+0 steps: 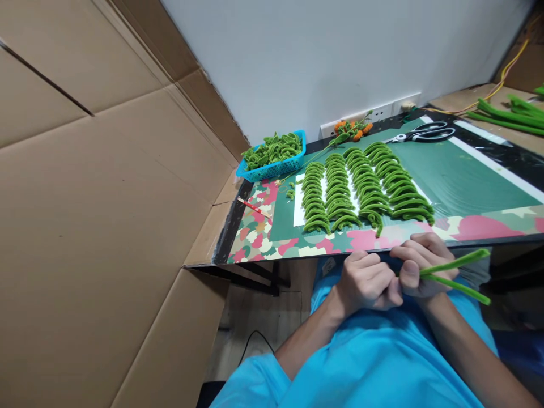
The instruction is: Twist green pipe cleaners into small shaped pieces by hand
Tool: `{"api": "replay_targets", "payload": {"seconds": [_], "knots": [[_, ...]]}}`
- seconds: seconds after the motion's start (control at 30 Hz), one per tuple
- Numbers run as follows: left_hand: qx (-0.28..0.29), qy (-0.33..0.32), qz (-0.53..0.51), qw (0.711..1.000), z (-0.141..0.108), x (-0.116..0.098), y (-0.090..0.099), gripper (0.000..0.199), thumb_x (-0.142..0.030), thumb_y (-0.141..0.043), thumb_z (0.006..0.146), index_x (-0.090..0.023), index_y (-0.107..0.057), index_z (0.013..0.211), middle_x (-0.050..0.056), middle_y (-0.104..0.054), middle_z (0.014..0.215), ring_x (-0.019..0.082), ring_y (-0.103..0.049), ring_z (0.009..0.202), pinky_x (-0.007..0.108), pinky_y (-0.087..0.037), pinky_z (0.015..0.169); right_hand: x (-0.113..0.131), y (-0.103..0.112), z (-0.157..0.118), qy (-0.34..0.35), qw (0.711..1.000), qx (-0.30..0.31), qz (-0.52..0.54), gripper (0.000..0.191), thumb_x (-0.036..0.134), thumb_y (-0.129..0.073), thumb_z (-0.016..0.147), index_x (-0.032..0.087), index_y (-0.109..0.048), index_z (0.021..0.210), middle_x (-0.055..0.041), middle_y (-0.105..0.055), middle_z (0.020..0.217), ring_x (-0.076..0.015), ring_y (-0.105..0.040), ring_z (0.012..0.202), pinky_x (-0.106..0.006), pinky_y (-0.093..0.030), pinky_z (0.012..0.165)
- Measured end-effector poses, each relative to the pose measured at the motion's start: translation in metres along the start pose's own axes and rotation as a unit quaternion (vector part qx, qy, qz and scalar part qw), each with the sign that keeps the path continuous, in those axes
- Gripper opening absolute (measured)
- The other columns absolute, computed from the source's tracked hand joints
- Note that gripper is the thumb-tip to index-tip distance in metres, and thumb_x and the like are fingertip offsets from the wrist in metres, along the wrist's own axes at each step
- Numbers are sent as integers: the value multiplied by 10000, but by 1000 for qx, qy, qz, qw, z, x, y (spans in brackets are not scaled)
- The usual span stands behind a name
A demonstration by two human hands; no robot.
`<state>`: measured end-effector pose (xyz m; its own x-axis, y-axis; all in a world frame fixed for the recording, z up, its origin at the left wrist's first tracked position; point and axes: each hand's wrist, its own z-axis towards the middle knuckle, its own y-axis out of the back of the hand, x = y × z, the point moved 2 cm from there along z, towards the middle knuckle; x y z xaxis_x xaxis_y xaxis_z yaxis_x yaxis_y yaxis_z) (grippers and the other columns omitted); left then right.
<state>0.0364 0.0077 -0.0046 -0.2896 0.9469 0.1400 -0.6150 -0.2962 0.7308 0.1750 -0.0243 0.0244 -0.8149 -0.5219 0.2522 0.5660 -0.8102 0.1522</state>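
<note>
Two fuzzy green strands of pipe cleaner [457, 263] stick out to the right from my right hand [423, 263], whose thumb and fingers are closed on them. My left hand [368, 277] is closed close beside it, and a bit of green shows between the two hands. The ends inside my left fingers are hidden. Both hands are above my lap, just in front of the table edge. Beyond them, several curled green pipe cleaner pieces [361, 178] lie in columns on white paper [299, 211] on the green mat [476, 170].
A blue basket [272, 169] of green curled pieces stands at the back left. Behind the columns lie orange flowers [355, 130] and black-handled scissors [425, 133]. Long green pipe cleaners [505, 116] rest at far right. A cardboard wall [106, 226] rises on the left; a red-and-white strip [254, 207] lies nearby.
</note>
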Motion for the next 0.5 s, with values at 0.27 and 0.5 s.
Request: {"api": "replay_targets", "payload": {"seconds": [0.27,0.5], "knots": [[-53,7,-6,999,8,1,10,380,-306,-618,905,-246,-419,587,-56,-395,514,137,-381,537,365,-249,616,2,0,7,15,1000,-3,4,272,205,-446,992,233,-670,841,-6,-628,659,-178,-510,643,-330,-482,649],[-51,-3,-3,999,5,1,8,400,-304,-594,918,-248,-413,565,-51,-375,510,141,-354,534,377,-244,615,2,1,8,26,1000,2,2,290,209,-433,1012,216,-664,837,-11,-633,659,-173,-502,655,-329,-485,650]]}}
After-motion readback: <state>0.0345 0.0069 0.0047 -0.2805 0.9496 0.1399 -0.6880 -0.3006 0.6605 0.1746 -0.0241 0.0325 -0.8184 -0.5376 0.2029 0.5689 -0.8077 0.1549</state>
